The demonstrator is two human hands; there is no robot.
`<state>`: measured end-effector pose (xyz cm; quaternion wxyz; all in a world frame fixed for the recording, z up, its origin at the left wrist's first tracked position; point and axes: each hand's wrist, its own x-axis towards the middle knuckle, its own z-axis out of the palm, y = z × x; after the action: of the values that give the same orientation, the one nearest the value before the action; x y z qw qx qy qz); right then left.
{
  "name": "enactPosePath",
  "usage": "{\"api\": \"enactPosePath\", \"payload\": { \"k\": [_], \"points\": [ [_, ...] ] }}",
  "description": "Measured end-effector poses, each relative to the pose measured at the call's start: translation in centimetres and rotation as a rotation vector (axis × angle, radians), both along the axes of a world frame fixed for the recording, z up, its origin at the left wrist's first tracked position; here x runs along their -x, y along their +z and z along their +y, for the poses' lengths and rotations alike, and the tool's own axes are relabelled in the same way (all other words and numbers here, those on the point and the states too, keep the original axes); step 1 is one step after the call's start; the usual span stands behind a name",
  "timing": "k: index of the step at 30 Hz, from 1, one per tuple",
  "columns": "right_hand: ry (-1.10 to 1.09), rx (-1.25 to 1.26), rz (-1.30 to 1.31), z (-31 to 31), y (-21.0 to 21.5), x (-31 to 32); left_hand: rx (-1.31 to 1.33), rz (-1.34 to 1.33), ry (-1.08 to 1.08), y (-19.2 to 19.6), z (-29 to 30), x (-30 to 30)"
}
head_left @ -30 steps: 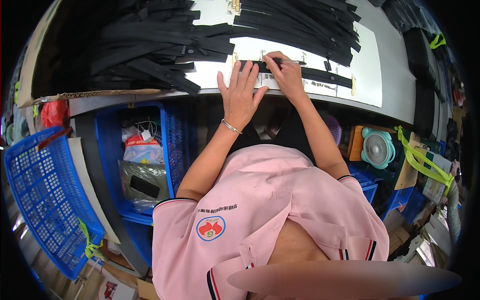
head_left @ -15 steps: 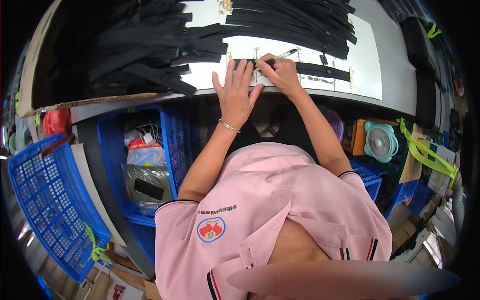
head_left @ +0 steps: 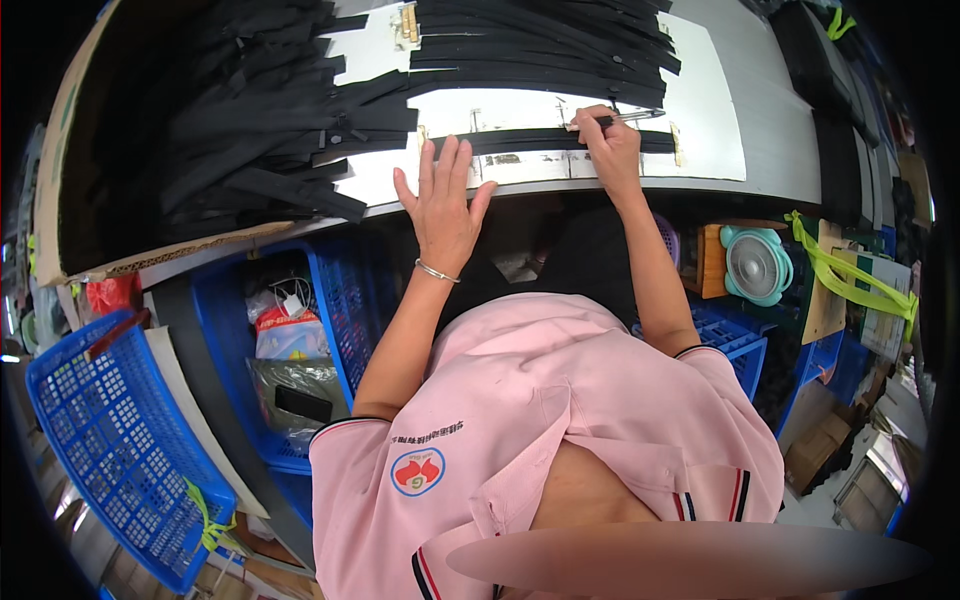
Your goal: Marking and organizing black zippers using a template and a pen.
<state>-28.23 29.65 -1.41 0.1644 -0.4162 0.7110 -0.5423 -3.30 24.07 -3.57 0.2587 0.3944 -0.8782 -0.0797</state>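
A single black fabric strip (head_left: 545,140) lies straight across a white marked board (head_left: 718,130) near the table's front edge. At its left end, my left hand (head_left: 443,215) rests flat with fingers stretched out, fingertips on or beside the strip. My right hand (head_left: 615,158) grips a pen (head_left: 640,116) above the strip's right half; the tip points left, close to a board mark. Whether the tip touches the strip, I cannot tell. Beyond it on the board is a stack of similar black strips (head_left: 540,50). Another loose pile of strips (head_left: 240,130) covers the left side.
A cardboard box edge (head_left: 180,252) borders the left pile. Below the table stands a blue crate (head_left: 325,300) with bags and a phone (head_left: 302,403). Further left is a blue basket (head_left: 120,440). A turquoise fan (head_left: 757,266) and black cases (head_left: 835,120) are at the right.
My right hand has moved right along the strip with the pen, away from my left hand. My left hand stays at the strip's left end. The whole view has shifted slightly.
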Motion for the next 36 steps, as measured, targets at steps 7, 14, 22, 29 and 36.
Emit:
{"api": "enactPosePath", "payload": {
  "k": [7,14,22,29,36],
  "points": [
    [0.005,-0.067,0.014,0.4,0.2,-0.1,-0.087,-0.049,0.025,0.8,1.1,0.7],
    [0.025,-0.017,0.077,0.1,-0.6,0.1,-0.147,0.061,-0.214,1.5,3.7,5.9],
    [0.04,-0.035,0.054,0.3,-0.4,0.2,-0.125,0.025,-0.216,0.9,3.6,6.7],
    [0.142,-0.009,0.053,0.7,-1.1,0.7,-0.095,-0.012,-0.201,0.5,3.6,6.8],
    [0.127,-0.013,0.189,0.6,-1.2,0.9,-0.08,0.001,-0.208,0.6,3.6,7.0]
  ]
}}
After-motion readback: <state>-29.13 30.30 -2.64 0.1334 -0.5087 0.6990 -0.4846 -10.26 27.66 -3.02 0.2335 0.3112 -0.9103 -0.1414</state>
